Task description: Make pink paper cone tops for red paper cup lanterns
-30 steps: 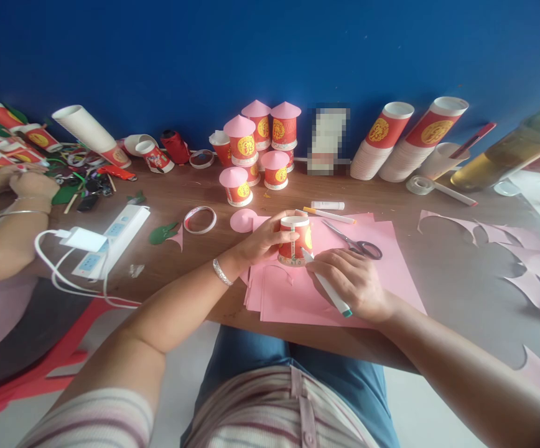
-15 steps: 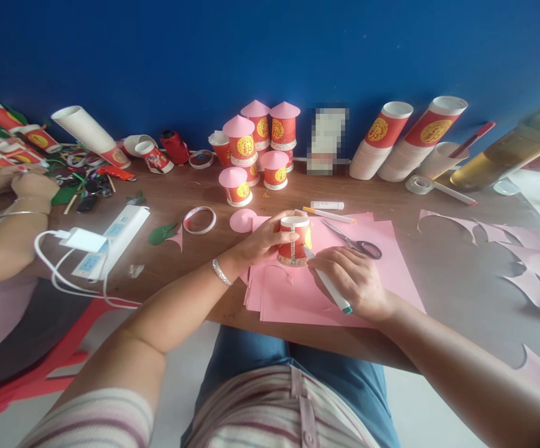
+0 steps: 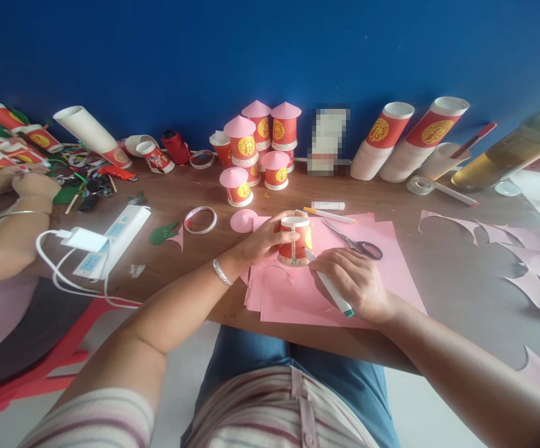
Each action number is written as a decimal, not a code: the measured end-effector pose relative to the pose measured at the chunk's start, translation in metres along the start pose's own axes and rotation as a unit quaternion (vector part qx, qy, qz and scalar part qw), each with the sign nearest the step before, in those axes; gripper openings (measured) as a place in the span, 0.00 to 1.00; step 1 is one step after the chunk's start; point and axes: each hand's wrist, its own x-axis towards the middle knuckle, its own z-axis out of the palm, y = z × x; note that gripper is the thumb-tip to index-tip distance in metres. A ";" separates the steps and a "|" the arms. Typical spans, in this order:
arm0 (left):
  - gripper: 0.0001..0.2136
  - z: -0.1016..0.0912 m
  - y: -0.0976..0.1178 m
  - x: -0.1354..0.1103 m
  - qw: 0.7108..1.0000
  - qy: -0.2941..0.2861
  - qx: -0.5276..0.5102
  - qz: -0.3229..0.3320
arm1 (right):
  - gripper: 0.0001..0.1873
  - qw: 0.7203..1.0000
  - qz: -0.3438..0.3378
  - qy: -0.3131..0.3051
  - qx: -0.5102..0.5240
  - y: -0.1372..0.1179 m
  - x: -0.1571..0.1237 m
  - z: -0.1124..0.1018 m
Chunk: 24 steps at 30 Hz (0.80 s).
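In the head view, our left hand (image 3: 264, 242) is closed round a red paper cup (image 3: 293, 251) over pink sheets (image 3: 293, 305), partly hidden behind it. Our right hand (image 3: 351, 280) grips a white marker (image 3: 333, 289); we cannot tell whether its tip touches. Pixelation masks an object (image 3: 328, 142) beyond.

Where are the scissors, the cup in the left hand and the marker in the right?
Scissors (image 3: 351, 241): head view, where blades meet handles.
Cup (image 3: 287, 251): head view, red side wall.
Marker (image 3: 333, 288): head view, white barrel.
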 end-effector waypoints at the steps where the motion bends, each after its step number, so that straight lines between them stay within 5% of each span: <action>1: 0.18 0.000 0.000 0.000 1.000 -0.002 -0.003 0.000 | 0.12 1.000 -0.003 -0.001 0.004 0.000 0.000 0.000; 24: 0.19 0.003 0.001 0.000 1.000 0.000 -0.004 -0.006 | 0.13 1.000 -0.005 0.001 0.003 -0.002 0.000 0.001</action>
